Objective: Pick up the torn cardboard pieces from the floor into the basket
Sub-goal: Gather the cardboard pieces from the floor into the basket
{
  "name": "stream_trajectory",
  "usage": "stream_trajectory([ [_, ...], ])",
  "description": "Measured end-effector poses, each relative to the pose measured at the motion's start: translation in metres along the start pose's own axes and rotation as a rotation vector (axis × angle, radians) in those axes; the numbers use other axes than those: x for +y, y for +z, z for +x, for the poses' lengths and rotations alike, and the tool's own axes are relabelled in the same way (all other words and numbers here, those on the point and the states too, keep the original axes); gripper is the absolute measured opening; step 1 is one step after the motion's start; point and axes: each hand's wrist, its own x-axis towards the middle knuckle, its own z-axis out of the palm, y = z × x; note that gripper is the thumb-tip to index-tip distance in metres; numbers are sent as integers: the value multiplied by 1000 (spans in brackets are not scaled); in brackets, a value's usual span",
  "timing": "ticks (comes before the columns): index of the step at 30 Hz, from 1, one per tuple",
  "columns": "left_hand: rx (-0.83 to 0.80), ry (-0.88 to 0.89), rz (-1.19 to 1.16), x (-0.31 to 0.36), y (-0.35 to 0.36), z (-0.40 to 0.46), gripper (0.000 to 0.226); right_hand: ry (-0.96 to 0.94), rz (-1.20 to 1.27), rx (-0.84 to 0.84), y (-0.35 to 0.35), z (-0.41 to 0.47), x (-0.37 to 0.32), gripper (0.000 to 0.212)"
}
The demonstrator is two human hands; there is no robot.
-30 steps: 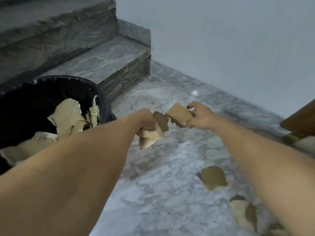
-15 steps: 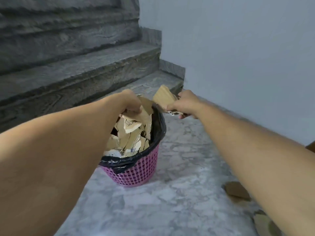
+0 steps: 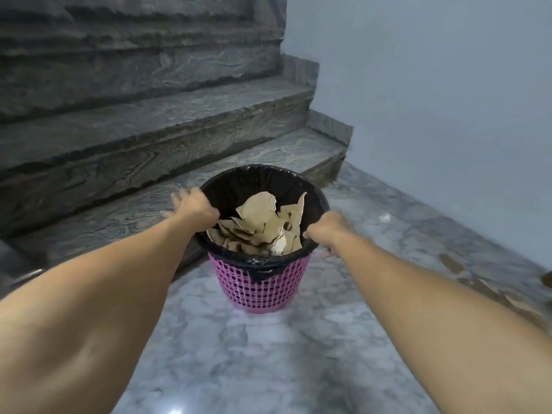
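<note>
Mostly done: basket point(image 3: 263, 282) holds a heap of cardboard point(image 3: 260, 228), yet scraps point(image 3: 484, 289) remain on the floor at right. My left hand point(image 3: 194, 209) looks spread; right hand point(image 3: 327, 231), I cannot tell.

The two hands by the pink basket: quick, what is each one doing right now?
Left hand: blurred, fingers spread, holding nothing, at the rim of the pink plastic basket.
Right hand: at the rim; grip cannot be told.

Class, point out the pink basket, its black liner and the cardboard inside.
pink basket point(image 3: 263, 289), head view, front mesh wall.
black liner point(image 3: 257, 177), head view, far rim.
cardboard point(image 3: 258, 215), head view, top piece.
</note>
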Motion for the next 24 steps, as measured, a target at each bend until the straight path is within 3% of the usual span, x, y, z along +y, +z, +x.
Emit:
stream_trajectory([
  [2, -34, -90, -68, -12, 8, 2, 74, 109, 314, -186, 10, 0, 5, 32],
  [3, -41, -98, -89, -15, 13, 3, 70, 139, 441, -223, 15, 0, 8, 16],
  [4, -29, -84, -106, -17, 18, 3, 60, 155, 534, -219, 19, 1, 11, 13],
  [7, 45, 0, -139, -8, 22, 1, 31, 173, 679, -111, 18, 11, 16, 32],
  [11, 63, 69, -254, 34, 29, 4, 24, 158, 774, 7, -20, 26, 28, 39],
  [18, -14, 264, -267, 138, 81, -2, 37, 124, 873, 141, -102, 63, 70, 43],
  [24, -53, 435, -156, 219, 146, -9, 70, 158, 946, 230, -152, 103, 111, 40],
])
